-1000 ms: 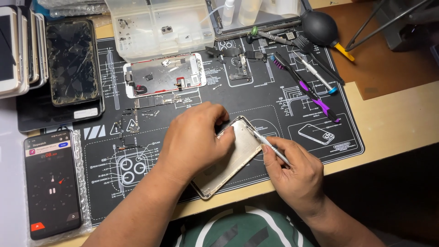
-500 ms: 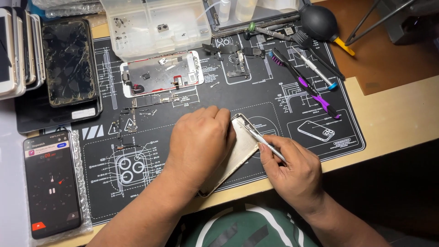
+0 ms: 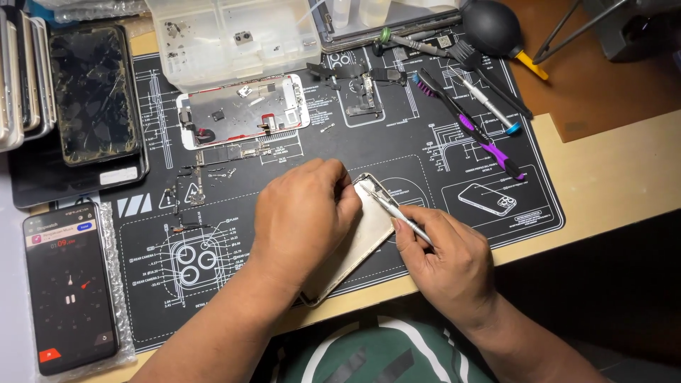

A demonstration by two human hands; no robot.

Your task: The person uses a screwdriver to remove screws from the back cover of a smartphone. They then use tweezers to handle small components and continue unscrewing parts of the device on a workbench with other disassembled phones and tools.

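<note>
the left hand (image 3: 305, 220) pinned the phone shell (image 3: 358, 237) flat on the mat (image 3: 425, 152) while the right hand (image 3: 447, 259) gripped tweezers (image 3: 394, 211), seemingly picking at its top corner, which likely needed a steady tip.

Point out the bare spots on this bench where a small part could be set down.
Free: the mat between the purple brush and the phone housing that the left hand steadies, and the wooden strip right of the mat. Crowded: the top edge around the parts tray and display assembly, and the left side by the cracked phone.
</note>
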